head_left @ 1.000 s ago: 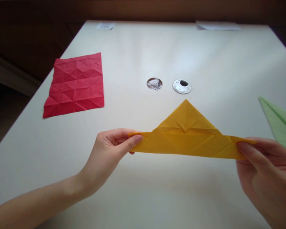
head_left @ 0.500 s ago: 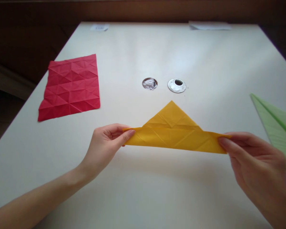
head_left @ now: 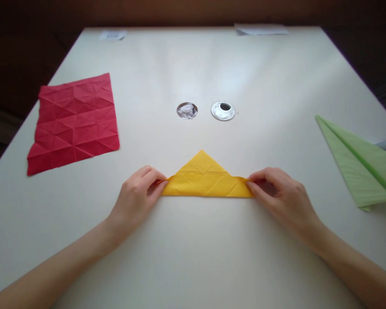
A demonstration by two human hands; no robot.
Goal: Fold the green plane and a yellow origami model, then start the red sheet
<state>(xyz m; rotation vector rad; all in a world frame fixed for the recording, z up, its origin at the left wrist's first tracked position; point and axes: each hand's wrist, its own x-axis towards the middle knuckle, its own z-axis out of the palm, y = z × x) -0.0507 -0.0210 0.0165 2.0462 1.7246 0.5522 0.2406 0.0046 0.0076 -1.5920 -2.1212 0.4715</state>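
Lowered in the last second from mid-air and now flat on the surface [head_left: 193, 257]: yellow folded paper [head_left: 207, 180], a triangle with its peak pointing away. Pinched at its left corner by the left hand [head_left: 138, 193], at its right corner by the right hand [head_left: 279, 195], fingers [head_left: 161, 179] pressed together on the tips. Probably set for creasing. Far left of the fingers, red creased sheet [head_left: 73, 122]; far right, green paper plane [head_left: 360, 165].

Illumination is soft and diffuse, arriving from the far side. A broad glare patch whitens the far centre of the table [head_left: 276, 86]. Shadows under the forearms are faint. The surroundings are dark. Focus is adequate; frame edges show wide-angle stretching and slight softness.
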